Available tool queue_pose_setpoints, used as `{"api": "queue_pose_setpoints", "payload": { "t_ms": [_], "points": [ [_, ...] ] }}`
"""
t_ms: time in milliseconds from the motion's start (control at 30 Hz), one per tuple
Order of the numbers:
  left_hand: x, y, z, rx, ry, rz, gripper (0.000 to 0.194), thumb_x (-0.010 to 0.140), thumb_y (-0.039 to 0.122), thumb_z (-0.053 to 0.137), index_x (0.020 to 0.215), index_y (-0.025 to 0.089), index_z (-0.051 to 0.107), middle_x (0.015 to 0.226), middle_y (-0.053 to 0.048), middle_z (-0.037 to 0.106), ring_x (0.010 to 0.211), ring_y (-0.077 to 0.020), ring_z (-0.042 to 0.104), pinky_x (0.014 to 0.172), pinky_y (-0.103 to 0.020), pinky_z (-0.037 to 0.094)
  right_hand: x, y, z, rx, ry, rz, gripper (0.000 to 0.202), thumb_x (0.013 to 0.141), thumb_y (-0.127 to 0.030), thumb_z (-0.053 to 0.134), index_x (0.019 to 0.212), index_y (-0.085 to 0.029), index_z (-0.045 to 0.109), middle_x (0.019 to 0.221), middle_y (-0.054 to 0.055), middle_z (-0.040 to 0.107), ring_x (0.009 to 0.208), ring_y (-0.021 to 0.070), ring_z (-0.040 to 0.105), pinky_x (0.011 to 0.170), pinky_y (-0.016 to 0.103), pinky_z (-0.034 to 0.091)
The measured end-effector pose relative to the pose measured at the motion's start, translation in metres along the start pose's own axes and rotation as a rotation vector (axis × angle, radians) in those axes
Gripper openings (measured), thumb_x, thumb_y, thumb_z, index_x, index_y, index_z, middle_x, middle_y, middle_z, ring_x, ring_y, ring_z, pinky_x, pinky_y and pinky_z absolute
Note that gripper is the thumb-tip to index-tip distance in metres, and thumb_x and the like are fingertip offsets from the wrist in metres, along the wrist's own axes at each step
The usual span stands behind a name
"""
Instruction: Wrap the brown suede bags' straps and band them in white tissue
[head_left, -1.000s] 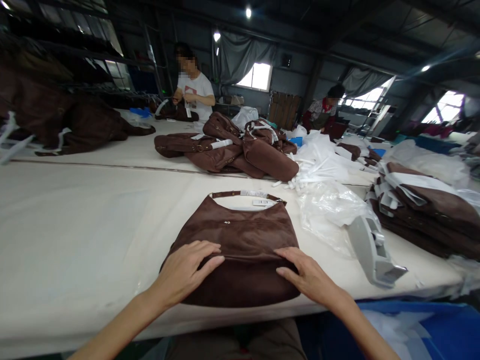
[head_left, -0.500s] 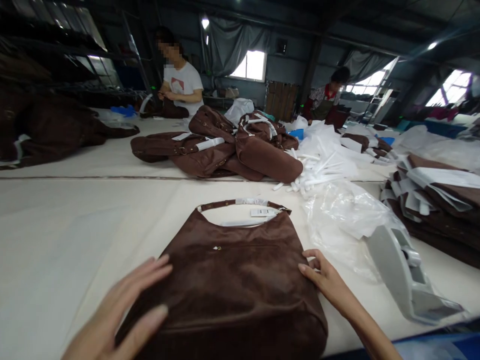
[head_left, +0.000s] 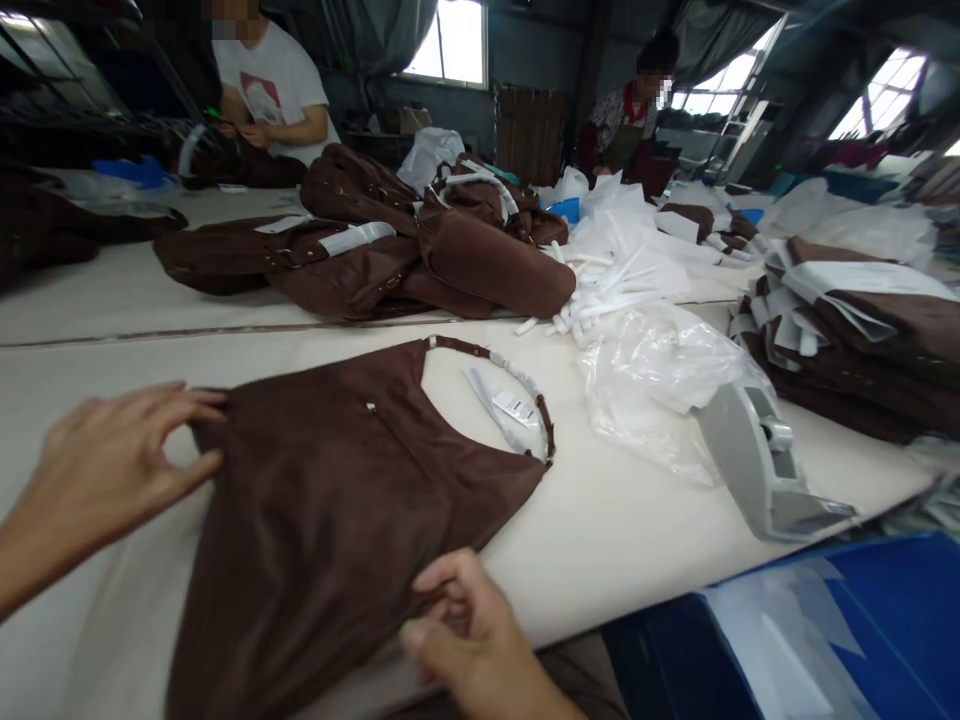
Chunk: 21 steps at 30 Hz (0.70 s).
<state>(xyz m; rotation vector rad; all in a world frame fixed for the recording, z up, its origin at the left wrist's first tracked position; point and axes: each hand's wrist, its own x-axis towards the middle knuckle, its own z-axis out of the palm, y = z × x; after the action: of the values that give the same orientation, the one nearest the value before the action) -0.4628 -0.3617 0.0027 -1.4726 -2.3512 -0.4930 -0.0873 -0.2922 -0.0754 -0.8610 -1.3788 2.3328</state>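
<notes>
A dark brown shoulder bag [head_left: 322, 500] lies on the pale table with its strap [head_left: 525, 378] toward the right and a white tag [head_left: 517, 408] inside the strap's loop. My left hand [head_left: 124, 460] pinches the bag's far left corner between thumb and fingers. Close to the bag's near right edge is my right hand [head_left: 469, 630], its fingers curled and its thumb apart from them; it holds nothing that I can see.
Brown bags [head_left: 360, 240] are heaped beyond, beside white rolls [head_left: 600, 290]. Clear plastic [head_left: 652, 380] and a grey tape dispenser [head_left: 750, 460] lie right. Folded brown pieces [head_left: 862, 340] are stacked far right. A blue box [head_left: 885, 600] stands below the edge. Two people work behind.
The bag has turned clockwise and shifted left, so its strap points right. My left hand has closed on its corner. My right hand has moved down and left. The view has shifted.
</notes>
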Motion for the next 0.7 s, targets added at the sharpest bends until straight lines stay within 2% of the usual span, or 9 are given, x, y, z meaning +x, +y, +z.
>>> {"api": "queue_pose_setpoints", "payload": {
  "t_ms": [100, 133, 200, 267, 300, 400, 500, 600, 700],
  "points": [
    [0.045, 0.014, -0.013, 0.171, -0.186, -0.045, 0.067, 0.087, 0.052, 0.021, 0.108, 0.009, 0.067, 0.125, -0.004, 0.061, 0.133, -0.0391, 0.047, 0.102, -0.066, 0.026, -0.002, 0.018, 0.04, -0.133, -0.263, 0.027, 0.073, 0.063, -0.042, 0.088, 0.13, -0.033, 0.059, 0.105, 0.002, 0.067, 0.082, 0.0169, 0.065, 0.073, 0.027, 0.052],
    [0.056, 0.026, -0.018, 0.192, -0.137, -0.07, 0.069, 0.089, 0.043, 0.011, 0.111, 0.007, 0.065, 0.124, -0.003, 0.057, 0.135, -0.0385, 0.045, 0.102, -0.064, 0.026, -0.005, 0.02, 0.044, -0.178, -0.33, 0.021, 0.073, 0.065, -0.041, 0.086, 0.133, -0.034, 0.059, 0.108, 0.001, 0.068, 0.087, 0.0189, 0.066, 0.077, 0.029, 0.053],
    [0.069, 0.058, -0.026, 0.133, -0.138, 0.036, 0.062, 0.088, 0.04, 0.019, 0.122, 0.011, 0.061, 0.125, -0.002, 0.058, 0.131, -0.0354, 0.05, 0.106, -0.056, 0.035, -0.013, 0.016, 0.034, -0.257, -0.379, -0.009, 0.052, 0.076, -0.043, 0.077, 0.126, -0.032, 0.066, 0.101, 0.0, 0.072, 0.089, 0.0199, 0.067, 0.08, 0.029, 0.052],
    [0.071, 0.097, -0.03, 0.036, -0.152, 0.166, 0.058, 0.088, 0.039, 0.025, 0.12, 0.009, 0.062, 0.115, -0.001, 0.06, 0.125, -0.0286, 0.055, 0.107, -0.048, 0.038, -0.019, 0.004, 0.006, -0.317, -0.291, -0.058, 0.03, 0.086, -0.043, 0.065, 0.109, -0.026, 0.074, 0.088, 0.001, 0.072, 0.082, 0.0185, 0.066, 0.077, 0.028, 0.051],
    [0.068, 0.117, -0.029, -0.021, -0.179, 0.241, 0.054, 0.09, 0.038, 0.027, 0.115, 0.009, 0.065, 0.113, -0.001, 0.062, 0.12, -0.0246, 0.058, 0.106, -0.043, 0.039, -0.02, -0.003, -0.012, -0.347, -0.202, -0.093, 0.028, 0.089, -0.043, 0.061, 0.102, -0.023, 0.075, 0.084, 0.001, 0.071, 0.079, 0.0178, 0.065, 0.075, 0.028, 0.051],
    [0.05, 0.178, -0.019, -0.106, -0.335, 0.46, 0.045, 0.096, 0.028, 0.028, 0.11, 0.015, 0.068, 0.112, -0.002, 0.068, 0.116, -0.0207, 0.059, 0.11, -0.042, 0.036, -0.011, -0.028, -0.074, -0.431, 0.113, -0.225, 0.03, 0.089, -0.045, 0.058, 0.094, -0.019, 0.073, 0.08, 0.002, 0.07, 0.077, 0.0176, 0.063, 0.075, 0.029, 0.05],
    [0.027, 0.225, 0.003, -0.173, -0.456, 0.542, 0.036, 0.095, 0.021, 0.036, 0.105, 0.019, 0.07, 0.109, -0.002, 0.072, 0.105, -0.0189, 0.064, 0.104, -0.036, 0.042, 0.014, -0.051, -0.123, -0.601, 0.327, -0.272, 0.035, 0.086, -0.049, 0.057, 0.098, -0.018, 0.07, 0.08, 0.004, 0.07, 0.074, 0.0191, 0.064, 0.072, 0.031, 0.051],
    [0.01, 0.254, 0.029, -0.227, -0.538, 0.541, 0.029, 0.09, 0.018, 0.046, 0.102, 0.022, 0.072, 0.101, -0.001, 0.075, 0.094, -0.0178, 0.068, 0.088, -0.027, 0.05, 0.047, -0.072, -0.148, -0.752, 0.443, -0.244, 0.039, 0.088, -0.046, 0.05, 0.11, -0.017, 0.065, 0.092, 0.006, 0.071, 0.072, 0.019, 0.067, 0.071, 0.033, 0.052],
    [0.006, 0.269, 0.056, -0.294, -0.567, 0.469, 0.03, 0.087, 0.015, 0.048, 0.103, 0.021, 0.072, 0.103, -0.004, 0.075, 0.096, -0.0209, 0.069, 0.087, -0.029, 0.051, 0.079, -0.089, -0.15, -0.837, 0.495, -0.238, 0.039, 0.088, -0.042, 0.051, 0.116, -0.017, 0.062, 0.105, 0.009, 0.07, 0.079, 0.0198, 0.068, 0.078, 0.034, 0.051]
  ]
}}
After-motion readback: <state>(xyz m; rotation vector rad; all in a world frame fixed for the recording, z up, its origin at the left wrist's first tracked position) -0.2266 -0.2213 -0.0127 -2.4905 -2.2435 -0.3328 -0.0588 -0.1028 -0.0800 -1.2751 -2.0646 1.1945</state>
